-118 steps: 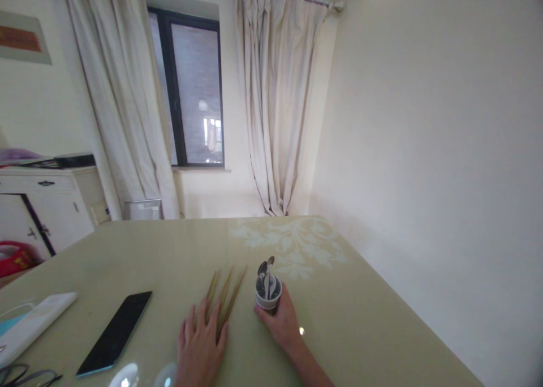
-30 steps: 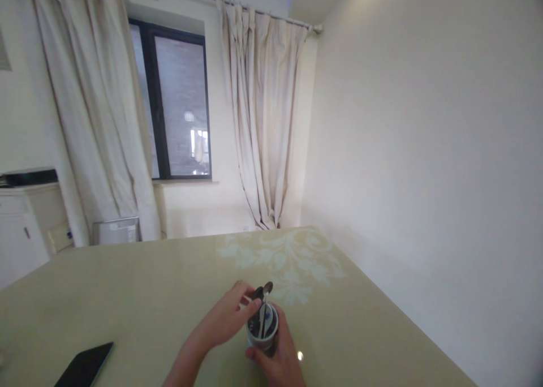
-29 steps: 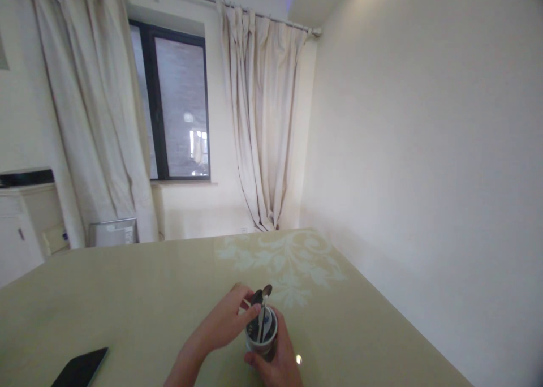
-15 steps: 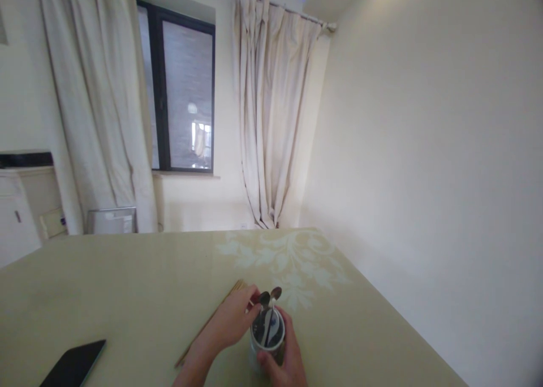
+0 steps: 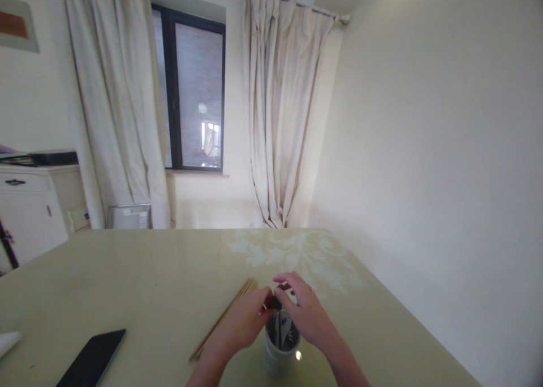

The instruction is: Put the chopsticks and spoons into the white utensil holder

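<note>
A white cup (image 5: 278, 360) stands on the pale green table (image 5: 139, 274) near its front edge, with metal spoons (image 5: 279, 322) standing in it. Both my hands meet just above the cup's rim. My left hand (image 5: 242, 323) comes in from the left, and its fingertips pinch the dark top of a spoon. My right hand (image 5: 306, 314) arches over the cup from the right, its thumb and fingers closed on the same spoon tops. Neither hand holds the cup's side. A bundle of wooden chopsticks (image 5: 224, 317) lies flat on the table, just left of my left hand.
A black phone (image 5: 92, 364) lies at the front left, and a white object's corner (image 5: 7, 342) shows at the left edge. The table's right edge runs along a bare wall. Behind the table are curtains, a dark window and a white cabinet (image 5: 29, 206).
My right hand has let go of the cup's side and risen over its rim to the spoon tops. The chopsticks now lie on the table. The camera has swung slightly left.
</note>
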Demonstrator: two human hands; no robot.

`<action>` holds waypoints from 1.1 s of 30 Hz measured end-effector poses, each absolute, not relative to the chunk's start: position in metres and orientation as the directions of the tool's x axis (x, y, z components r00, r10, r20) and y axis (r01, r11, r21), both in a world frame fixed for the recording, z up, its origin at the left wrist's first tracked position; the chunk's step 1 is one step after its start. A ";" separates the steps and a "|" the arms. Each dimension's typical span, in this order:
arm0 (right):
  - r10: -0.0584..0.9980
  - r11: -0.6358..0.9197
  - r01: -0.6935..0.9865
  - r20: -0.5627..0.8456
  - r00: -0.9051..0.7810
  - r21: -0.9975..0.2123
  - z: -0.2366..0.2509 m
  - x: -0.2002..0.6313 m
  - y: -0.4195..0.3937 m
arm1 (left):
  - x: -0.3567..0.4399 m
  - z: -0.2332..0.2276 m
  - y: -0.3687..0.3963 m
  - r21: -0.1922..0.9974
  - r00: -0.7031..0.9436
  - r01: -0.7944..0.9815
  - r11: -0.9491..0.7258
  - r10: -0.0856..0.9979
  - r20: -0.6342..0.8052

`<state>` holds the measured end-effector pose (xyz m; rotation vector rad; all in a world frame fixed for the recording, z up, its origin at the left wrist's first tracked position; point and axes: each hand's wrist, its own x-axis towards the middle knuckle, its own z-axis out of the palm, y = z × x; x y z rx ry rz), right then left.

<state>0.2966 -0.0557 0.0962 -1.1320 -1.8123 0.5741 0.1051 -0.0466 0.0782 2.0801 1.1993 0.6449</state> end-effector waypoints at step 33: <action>0.878 0.447 0.576 0.458 -0.137 -0.684 0.164 0.321 -0.077 | -0.009 0.034 0.004 0.665 -0.267 0.724 0.182 0.963 0.027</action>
